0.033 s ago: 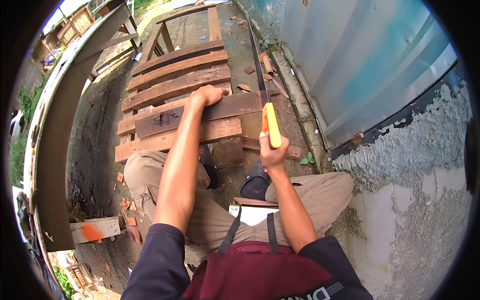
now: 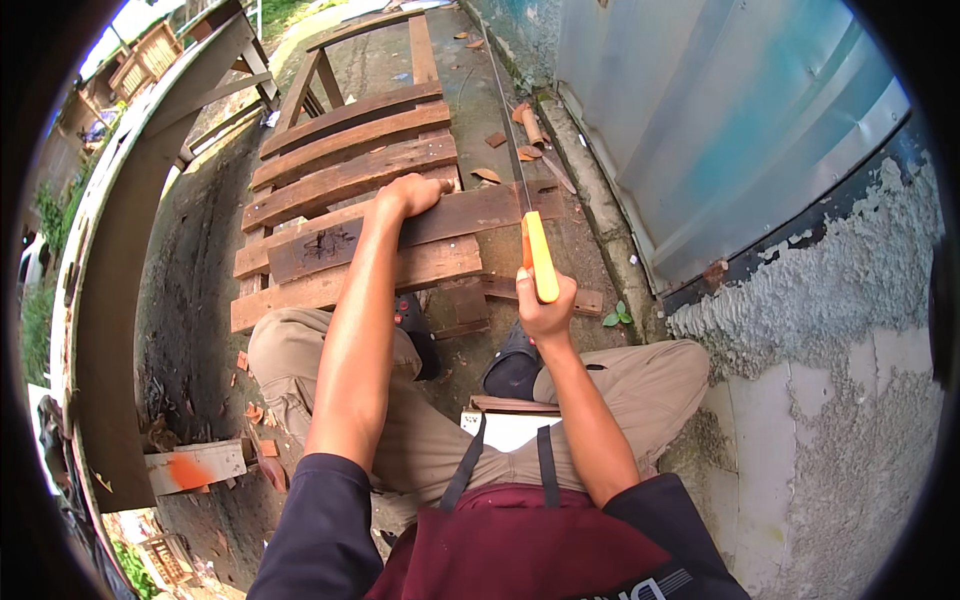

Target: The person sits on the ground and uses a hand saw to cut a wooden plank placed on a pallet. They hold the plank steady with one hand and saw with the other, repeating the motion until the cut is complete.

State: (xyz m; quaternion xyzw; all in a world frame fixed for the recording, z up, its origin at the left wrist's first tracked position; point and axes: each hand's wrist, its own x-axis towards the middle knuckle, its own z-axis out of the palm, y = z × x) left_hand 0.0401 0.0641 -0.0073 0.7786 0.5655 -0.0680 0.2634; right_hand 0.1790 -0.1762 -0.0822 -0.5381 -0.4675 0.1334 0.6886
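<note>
Yellow-handled handsaw (image 2: pixel 540 250) grasped in right hand (image 2: pixel 546 306), dark wooden plank (image 2: pixel 470 212) ahead of that grip crossed by the blade (image 2: pixel 514 140) and partly covered by left hand (image 2: pixel 408 194), its finger undersides hidden, closure untellable.

dark plank (image 2: pixel 460 215) part-hidden by left forearm (image 2: pixel 352 350), shirt (image 2: pixel 540 545) cut off below

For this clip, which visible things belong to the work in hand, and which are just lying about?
In use:
saw, gripped in the right hand
dark plank, under the left hand
slatted wooden frame, beneath the plank

Apparently just lying about:
brown leaf beyond the plank
orange-marked board at lower left
reddish chip beside it
</note>
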